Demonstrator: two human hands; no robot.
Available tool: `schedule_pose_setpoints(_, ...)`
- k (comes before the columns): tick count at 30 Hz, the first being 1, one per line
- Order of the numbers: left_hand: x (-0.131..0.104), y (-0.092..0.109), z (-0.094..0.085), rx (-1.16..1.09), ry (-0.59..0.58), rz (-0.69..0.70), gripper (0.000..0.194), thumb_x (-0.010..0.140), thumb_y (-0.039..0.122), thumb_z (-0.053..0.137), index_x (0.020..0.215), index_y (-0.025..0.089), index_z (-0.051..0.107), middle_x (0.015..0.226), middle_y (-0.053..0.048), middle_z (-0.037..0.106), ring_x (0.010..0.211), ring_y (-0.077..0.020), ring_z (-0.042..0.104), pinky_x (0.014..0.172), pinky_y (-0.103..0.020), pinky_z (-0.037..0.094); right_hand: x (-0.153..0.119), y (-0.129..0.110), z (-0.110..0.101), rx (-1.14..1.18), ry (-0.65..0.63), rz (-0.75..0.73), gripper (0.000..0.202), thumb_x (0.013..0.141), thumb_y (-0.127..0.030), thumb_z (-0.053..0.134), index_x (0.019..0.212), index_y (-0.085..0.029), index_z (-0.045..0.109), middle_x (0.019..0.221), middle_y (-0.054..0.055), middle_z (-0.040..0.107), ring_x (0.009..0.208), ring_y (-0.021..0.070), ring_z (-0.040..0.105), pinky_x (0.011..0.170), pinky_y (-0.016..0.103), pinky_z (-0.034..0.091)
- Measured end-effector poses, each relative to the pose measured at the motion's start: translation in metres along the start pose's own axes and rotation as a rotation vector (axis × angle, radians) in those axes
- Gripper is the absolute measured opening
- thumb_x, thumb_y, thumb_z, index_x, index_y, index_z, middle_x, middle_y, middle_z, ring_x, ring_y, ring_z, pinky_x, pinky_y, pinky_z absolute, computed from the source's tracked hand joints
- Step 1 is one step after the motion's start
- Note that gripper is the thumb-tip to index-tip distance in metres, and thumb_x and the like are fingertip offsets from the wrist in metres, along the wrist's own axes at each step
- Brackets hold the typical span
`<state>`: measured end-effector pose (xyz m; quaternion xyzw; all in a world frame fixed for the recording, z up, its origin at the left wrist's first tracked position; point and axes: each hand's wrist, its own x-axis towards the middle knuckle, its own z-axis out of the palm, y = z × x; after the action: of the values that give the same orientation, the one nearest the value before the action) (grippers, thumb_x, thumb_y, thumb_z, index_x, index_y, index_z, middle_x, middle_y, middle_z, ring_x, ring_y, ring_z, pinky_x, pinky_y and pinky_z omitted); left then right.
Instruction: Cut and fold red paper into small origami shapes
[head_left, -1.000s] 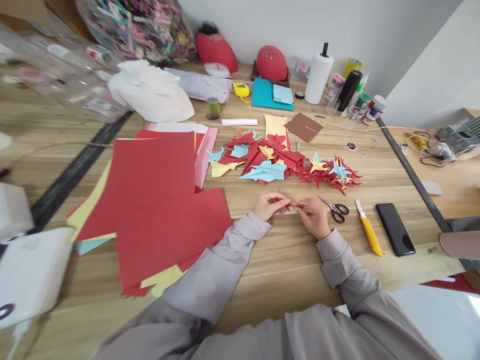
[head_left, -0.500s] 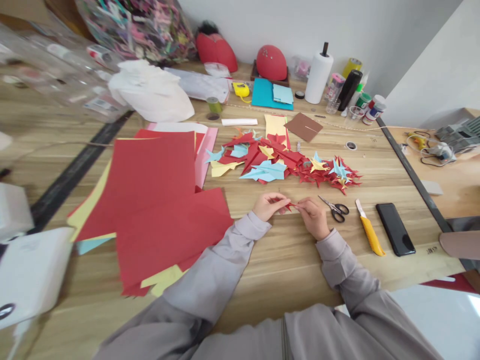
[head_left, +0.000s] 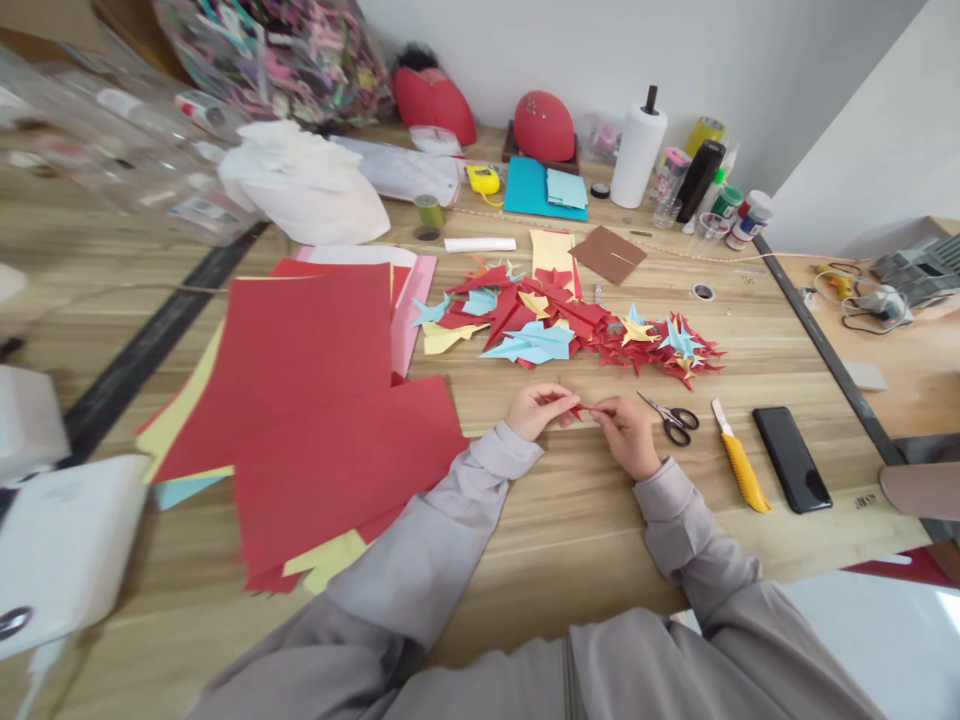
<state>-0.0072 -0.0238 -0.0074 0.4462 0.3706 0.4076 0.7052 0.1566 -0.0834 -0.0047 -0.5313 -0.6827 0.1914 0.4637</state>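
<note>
A small folded red paper piece [head_left: 577, 410] is pinched between my two hands over the wooden table. My left hand [head_left: 537, 411] is closed on its left part, and the fingertips of my right hand [head_left: 628, 433] grip its right end. Just beyond them lies a pile of folded paper shapes [head_left: 577, 318], mostly red with some blue and yellow. Black-handled scissors [head_left: 676, 424] rest right of my right hand. Large red paper sheets [head_left: 315, 370] are stacked to the left, beside my left sleeve.
A yellow cutter [head_left: 739, 462] and a black phone [head_left: 791, 458] lie on the right. Toward the wall stand a white roll [head_left: 637, 158], several small bottles and a red dome [head_left: 544, 126]. A white device [head_left: 71, 540] sits at the left edge.
</note>
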Motion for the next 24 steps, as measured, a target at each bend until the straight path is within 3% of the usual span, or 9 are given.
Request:
schedule_pose_setpoints(6,0.0003,-0.0005,-0.0002,0.019,0.011,-0.001,0.036,0.053,0.044,0.081,0.067,0.013,0.067,0.051,0.0,0.064,0.041,-0.0097,0.055,0.045,-0.023,0.047,-0.0024,0.0042,0.0008,0.002,-0.022,0.068,0.016,0.088,-0.032,0.054,0.079,-0.022,0.062,0.072,0.002,0.064,0.067,0.0163,0.061,0.063,0.027,0.047)
schedule_pose_setpoints(12,0.0012,-0.0015,-0.0018,0.012,-0.005,0.013,0.036,0.056,0.044,0.08,0.067,0.013,0.068,0.051,-0.001,0.065,0.041,-0.009,0.054,0.046,-0.022,0.048,0.0004,-0.0016,0.0028,0.361,0.095,0.257,0.019,0.093,-0.039,0.044,0.095,-0.022,0.05,0.074,0.0,0.064,0.063,0.0125,0.061,0.063,0.027,0.048)
schedule_pose_setpoints(18,-0.0019,0.0025,0.0018,0.089,-0.019,0.01,0.033,0.056,0.042,0.08,0.065,0.013,0.067,0.051,-0.001,0.065,0.042,-0.01,0.056,0.047,-0.022,0.048,0.0036,0.0001,0.0045,0.567,0.096,0.366,0.029,0.077,-0.039,0.067,0.094,-0.022,0.05,0.066,-0.005,0.059,0.059,0.0111,0.058,0.058,0.025,0.045)
schedule_pose_setpoints(24,-0.0036,0.0037,0.0025,0.149,-0.011,-0.011,0.034,0.054,0.04,0.082,0.066,0.013,0.066,0.055,-0.002,0.067,0.046,-0.0114,0.059,0.049,-0.023,0.048,0.0048,-0.0012,0.0031,0.672,0.065,0.489,0.029,0.074,-0.039,0.069,0.09,-0.021,0.052,0.06,-0.006,0.056,0.049,0.0082,0.051,0.046,0.021,0.036)
